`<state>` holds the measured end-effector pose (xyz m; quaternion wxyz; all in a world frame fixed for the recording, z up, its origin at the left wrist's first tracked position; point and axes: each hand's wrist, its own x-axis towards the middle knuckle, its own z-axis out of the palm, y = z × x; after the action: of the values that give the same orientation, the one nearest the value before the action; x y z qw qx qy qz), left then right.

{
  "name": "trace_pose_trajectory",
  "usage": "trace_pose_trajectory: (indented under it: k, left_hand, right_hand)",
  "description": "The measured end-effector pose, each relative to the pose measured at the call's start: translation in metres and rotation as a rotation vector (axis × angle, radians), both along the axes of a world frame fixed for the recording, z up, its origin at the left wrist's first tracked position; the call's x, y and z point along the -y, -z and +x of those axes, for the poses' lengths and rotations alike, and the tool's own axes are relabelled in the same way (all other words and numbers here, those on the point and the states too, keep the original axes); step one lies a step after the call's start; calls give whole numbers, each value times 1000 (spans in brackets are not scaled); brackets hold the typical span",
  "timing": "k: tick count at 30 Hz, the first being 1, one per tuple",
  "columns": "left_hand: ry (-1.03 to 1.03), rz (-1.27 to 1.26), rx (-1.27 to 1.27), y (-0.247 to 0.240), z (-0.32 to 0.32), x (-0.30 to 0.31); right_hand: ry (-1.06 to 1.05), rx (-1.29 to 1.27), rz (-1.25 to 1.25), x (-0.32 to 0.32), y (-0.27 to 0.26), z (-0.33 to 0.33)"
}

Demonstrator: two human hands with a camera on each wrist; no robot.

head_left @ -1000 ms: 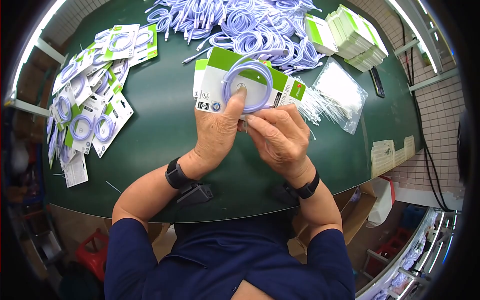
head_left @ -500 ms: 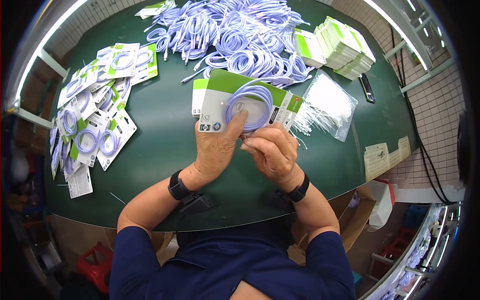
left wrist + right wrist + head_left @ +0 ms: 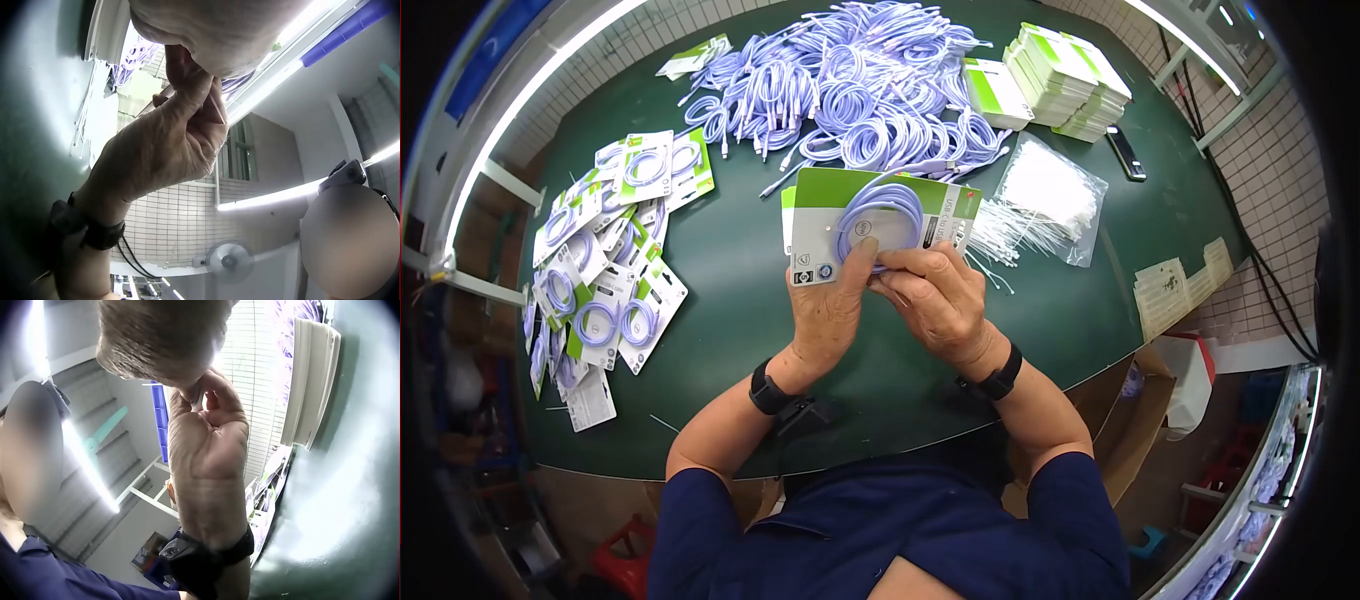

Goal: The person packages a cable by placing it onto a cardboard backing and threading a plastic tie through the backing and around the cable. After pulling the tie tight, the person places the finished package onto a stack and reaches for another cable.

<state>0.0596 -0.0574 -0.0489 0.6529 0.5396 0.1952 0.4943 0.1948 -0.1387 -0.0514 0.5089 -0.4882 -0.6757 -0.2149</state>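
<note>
In the head view my left hand [image 3: 825, 325] grips a green-and-white packaging card [image 3: 808, 225], its thumb pressing on the card. A coiled lavender USB cable [image 3: 910, 205] lies against the card's face. At the coil's lower edge, the fingertips of my right hand [image 3: 940, 300] are pinched together beside the left thumb. From the left wrist view, a thin pale strip like a cable tie [image 3: 216, 107] sticks out at the right hand [image 3: 159, 147]; most of it is hidden by the fingers. Behind the held card, more cards [image 3: 788, 222] show at its left edge.
Lavender cables [image 3: 850, 85] are heaped at the back. Finished-looking cable cards [image 3: 600, 320] pile up on the left. Stacked cards [image 3: 1065, 80] stand back right, near a black object [image 3: 1127, 155]. A clear bag [image 3: 1055, 200] of white cable ties lies right of the hands.
The head view has shifted, so the table appears moved. Both hands keep hold at the card; the right fingertips have moved closer to the left thumb at the coil's lower edge.
</note>
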Motion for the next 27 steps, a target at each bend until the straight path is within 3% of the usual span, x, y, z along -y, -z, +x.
trace_pose_trajectory:
  k: [5,11,27]
  left_hand:
    - [78,13,31,-11,-8,-4]
    - [27,31,76,-27,-12,-6]
    - [-37,117,-23,-29,-14,-12]
  right_hand:
    - [-15,9,1,2,-21,-2]
    - [-21,53,8,-2,-34,-9]
    - [-36,50,60,-6,-20,-23]
